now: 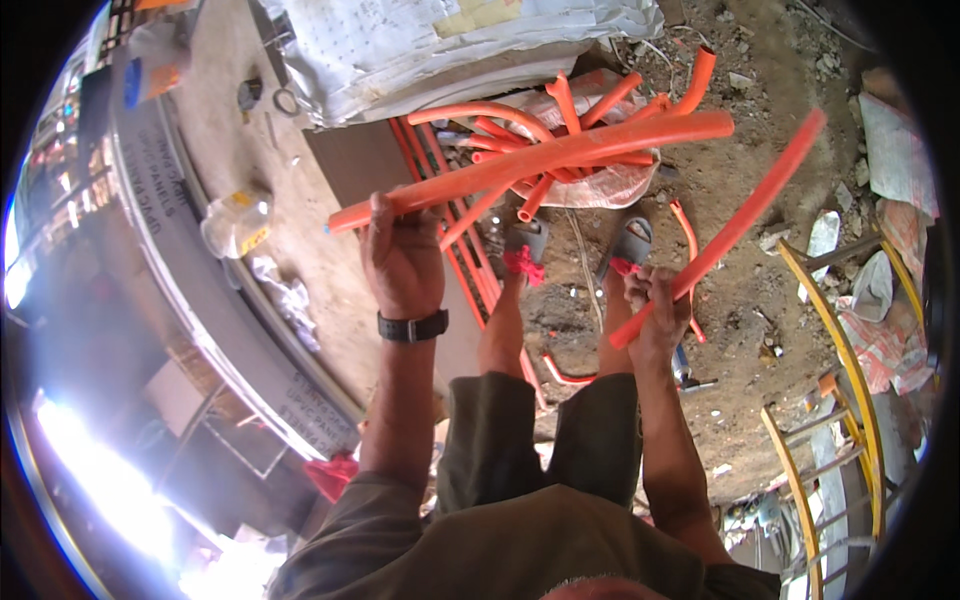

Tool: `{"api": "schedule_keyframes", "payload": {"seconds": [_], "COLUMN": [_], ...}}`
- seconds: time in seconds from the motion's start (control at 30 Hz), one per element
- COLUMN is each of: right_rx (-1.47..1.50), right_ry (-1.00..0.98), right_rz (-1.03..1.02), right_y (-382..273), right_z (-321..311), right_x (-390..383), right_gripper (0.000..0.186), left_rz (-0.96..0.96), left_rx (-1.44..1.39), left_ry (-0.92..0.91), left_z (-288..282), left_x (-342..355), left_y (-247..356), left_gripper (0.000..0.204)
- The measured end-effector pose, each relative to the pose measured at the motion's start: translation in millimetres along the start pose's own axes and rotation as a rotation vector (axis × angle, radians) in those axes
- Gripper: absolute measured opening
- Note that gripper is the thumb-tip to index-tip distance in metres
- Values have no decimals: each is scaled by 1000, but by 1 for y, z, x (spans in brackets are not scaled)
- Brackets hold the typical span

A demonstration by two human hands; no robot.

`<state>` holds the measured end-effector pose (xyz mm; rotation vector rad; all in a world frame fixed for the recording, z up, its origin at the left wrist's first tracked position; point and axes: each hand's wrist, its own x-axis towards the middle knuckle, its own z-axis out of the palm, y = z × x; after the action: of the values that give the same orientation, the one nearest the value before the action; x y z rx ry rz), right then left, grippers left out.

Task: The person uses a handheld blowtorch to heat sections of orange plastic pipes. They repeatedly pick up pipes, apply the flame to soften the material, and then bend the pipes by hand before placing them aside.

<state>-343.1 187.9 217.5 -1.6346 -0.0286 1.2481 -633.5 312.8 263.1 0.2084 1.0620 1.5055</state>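
Note:
My left hand (400, 262), with a dark watch at the wrist, is closed around the near end of a thick orange pipe (560, 155). That pipe slants up to the right, above a pile of cut orange pipe pieces (566, 98) lying on a pale woven sack (625, 188). Lower on the right, my right hand (658, 305) grips a thinner, slightly bent orange pipe (752, 210) close to its lower end. Its far end rises toward the upper right. The two held pipes are apart from each other.
A yellow ladder (845, 345) lies at the right beside torn sacks. White sheeting (460, 55) covers a stack at the top. Long boxed panels (205, 245) and a clear plastic jug (237, 224) are at the left. Rubble and a loose orange piece (689, 235) lie on the dirt floor.

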Motion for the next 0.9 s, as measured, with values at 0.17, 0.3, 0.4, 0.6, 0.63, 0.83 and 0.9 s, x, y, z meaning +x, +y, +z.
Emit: {"api": "schedule_keyframes", "payload": {"seconds": [0.17, 0.3, 0.4, 0.6, 0.63, 0.83, 0.9], "right_rx": [371, 517, 475, 392, 353, 248, 236], "right_ry": [-105, -11, 48, 76, 71, 58, 49], "right_rz": [-61, 23, 18, 63, 90, 165, 206], "right_y": [-87, -106, -89, -69, -67, -69, -69], "right_z": [79, 112, 110, 103, 105, 113, 116], "right_x": [-11, -5, 6, 3, -2, 0, 2], "right_gripper": [55, 57, 52, 30, 29, 36, 40], "left_rz": [-137, -147, -185, -189, -181, -206, -153], "left_rx": [15, 79, 100, 196, 211, 228, 174], "left_ry": [21, 163, 103, 209, 228, 236, 192], "left_z": [1, 27, 16, 6, 5, -9, -12], "left_x": [-25, -41, -44, -53, -53, -46, -44], "left_y": [-14, -13, -5, -2, -1, 3, 1], "left_gripper": [22, 16, 19, 18, 18, 17, 21]}}
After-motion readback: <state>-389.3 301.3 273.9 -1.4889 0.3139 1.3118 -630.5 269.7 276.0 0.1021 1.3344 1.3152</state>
